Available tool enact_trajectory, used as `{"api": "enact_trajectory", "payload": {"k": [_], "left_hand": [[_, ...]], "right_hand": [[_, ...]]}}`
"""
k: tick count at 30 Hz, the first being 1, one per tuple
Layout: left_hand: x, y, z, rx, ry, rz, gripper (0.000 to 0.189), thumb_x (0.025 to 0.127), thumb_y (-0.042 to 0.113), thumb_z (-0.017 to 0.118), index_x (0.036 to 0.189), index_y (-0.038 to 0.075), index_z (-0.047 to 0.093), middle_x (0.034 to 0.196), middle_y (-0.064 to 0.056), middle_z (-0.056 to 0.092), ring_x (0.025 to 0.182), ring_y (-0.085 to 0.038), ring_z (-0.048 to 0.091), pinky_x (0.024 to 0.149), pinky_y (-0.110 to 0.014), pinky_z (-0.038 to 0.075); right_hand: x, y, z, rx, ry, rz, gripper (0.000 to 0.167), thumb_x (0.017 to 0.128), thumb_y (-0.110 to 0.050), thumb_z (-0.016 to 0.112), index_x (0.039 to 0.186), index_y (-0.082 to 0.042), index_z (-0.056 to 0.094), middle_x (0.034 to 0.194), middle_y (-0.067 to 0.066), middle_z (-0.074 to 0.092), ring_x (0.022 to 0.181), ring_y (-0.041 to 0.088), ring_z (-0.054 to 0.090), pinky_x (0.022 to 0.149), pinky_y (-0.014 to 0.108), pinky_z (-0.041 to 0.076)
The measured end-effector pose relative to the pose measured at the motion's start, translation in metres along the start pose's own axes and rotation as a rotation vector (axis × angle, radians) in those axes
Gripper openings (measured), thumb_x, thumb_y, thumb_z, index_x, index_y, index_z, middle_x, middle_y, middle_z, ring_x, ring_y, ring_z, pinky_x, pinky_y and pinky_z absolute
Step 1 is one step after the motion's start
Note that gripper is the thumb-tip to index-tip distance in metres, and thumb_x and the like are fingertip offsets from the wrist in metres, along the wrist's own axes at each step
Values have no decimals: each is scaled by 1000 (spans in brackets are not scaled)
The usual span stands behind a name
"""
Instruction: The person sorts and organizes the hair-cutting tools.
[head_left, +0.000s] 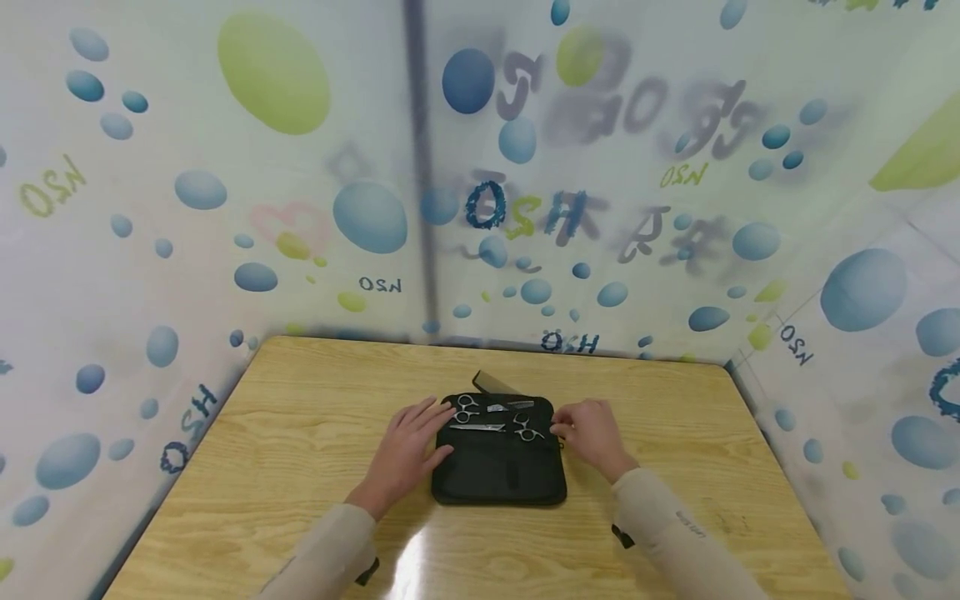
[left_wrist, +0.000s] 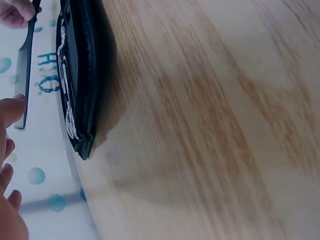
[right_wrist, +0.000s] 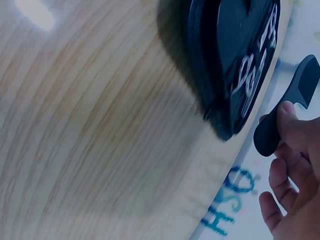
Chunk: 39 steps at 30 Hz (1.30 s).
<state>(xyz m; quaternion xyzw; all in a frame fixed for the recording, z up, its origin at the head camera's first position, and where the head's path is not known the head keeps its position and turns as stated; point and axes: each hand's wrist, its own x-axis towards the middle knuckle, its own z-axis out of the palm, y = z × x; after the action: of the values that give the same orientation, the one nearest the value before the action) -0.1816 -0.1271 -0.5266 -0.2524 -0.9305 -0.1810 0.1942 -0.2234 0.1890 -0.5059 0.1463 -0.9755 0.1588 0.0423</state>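
A black comb point(head_left: 495, 385) with a wide handle is held above the back of a black case point(head_left: 480, 479). My right hand point(head_left: 592, 429), at the case's right side, pinches the comb's handle point(right_wrist: 270, 132) between thumb and fingers. In the case's upper half lie two pairs of silver scissors: thinning scissors point(head_left: 512, 407) at the back and another pair point(head_left: 480, 427) in front. My left hand point(head_left: 408, 446) is over the case's left edge, fingers extended near the scissors' rings. In the left wrist view its fingertip overlaps the comb's far end point(left_wrist: 20, 117).
The case rests on a light wood-grain table point(head_left: 330, 392). Behind and beside the table stand pale walls point(head_left: 360, 125) with blue and green bubble prints. A bright reflection shows on the tabletop near the front.
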Motion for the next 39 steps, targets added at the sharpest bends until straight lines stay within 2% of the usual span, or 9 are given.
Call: {"api": "enact_trajectory", "payload": {"k": [6,11,18,20,31,39], "left_hand": [[3,4,2,-1,23,30,60,80,26,81,134,13,59,137,-3,60,133,-28,50,108,-51,39],[4,6,4,44,24,56,61,79,27,82,135,13,59,138,-4,60,133,-28,50,108,-49,40],[5,9,3,95,42,163,63,77,25,83,134,13,59,137,-5,60,133,-28,51,108,-48,41],[5,9,3,104,34,176,63,77,25,83,134,13,59,137,-5,60,133,-27,51,108,-48,40],[3,3,7,131,43,191,56,74,27,85,124,14,66,123,-4,68,128,-28,55,107,-48,40],[2,1,5,124,12,179,48,76,27,84,120,16,68,115,-2,71,124,-27,58,107,-48,42]], "right_hand": [[0,-18,8,20,-35,-58,6,83,-23,76,84,-17,77,72,-7,70,72,15,55,92,47,43],[-2,-31,13,28,-53,-135,7,83,-22,76,86,-16,77,75,-6,72,73,14,55,90,44,43],[-4,-43,13,54,-111,-229,6,86,-22,74,86,-17,77,77,-7,73,71,12,50,87,43,42],[-4,-45,14,47,-123,-250,7,86,-23,73,85,-18,77,77,-8,73,71,11,50,87,42,42],[-3,-44,16,90,-181,-295,8,88,-25,72,88,-19,77,81,-10,73,74,8,53,88,40,42],[-3,-44,16,97,-202,-290,8,88,-25,71,90,-19,76,82,-11,73,75,7,52,88,40,41]]}}
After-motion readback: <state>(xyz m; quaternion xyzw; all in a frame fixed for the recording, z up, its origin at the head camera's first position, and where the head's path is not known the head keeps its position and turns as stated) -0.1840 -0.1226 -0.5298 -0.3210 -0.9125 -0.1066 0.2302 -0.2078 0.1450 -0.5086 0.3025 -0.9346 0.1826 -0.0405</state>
